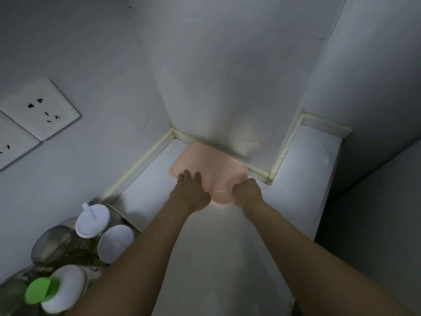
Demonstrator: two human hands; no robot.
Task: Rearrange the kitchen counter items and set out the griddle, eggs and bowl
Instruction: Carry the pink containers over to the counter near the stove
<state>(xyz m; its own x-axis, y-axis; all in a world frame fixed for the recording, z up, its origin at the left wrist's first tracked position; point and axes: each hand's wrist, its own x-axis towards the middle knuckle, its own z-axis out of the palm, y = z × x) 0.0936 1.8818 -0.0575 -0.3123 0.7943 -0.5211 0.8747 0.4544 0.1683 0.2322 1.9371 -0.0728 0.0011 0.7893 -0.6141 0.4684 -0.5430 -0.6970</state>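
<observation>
Since both arms are stretched toward the back corner, this looks like the rearranging stage, not the setting-out stage yet.

Jars nearest the camera: a cluster at the lower left of the counter (303, 169). Counted: one green lid (40, 290), three white lids (92, 222), plus one grey domed lid (53, 244). More may be hidden under the left arm, so that count can't be called final.

Left hand (191, 190): laid flat on the near edge of the pink tray (213, 164), fingers spread on top of it, pressing rather than gripping as far as can be told.

Right hand (247, 190): curled closed around the tray's near right rim, a proper clamp.

Pink tray: one, flat on the counter, its far edge touching or just beside the back wall, tucked into the corner.

Step in hand: the tray is judged to be getting pushed back or squared up in the corner, freeing up space in front.

Next move: probably the hands get released and drawn back, then the griddle, eggs and bowl are fetched. None of the three can be seen, so they'd have to be found first.

Wall sockets (38, 109): two plates on the left wall, one only partly in view.
</observation>
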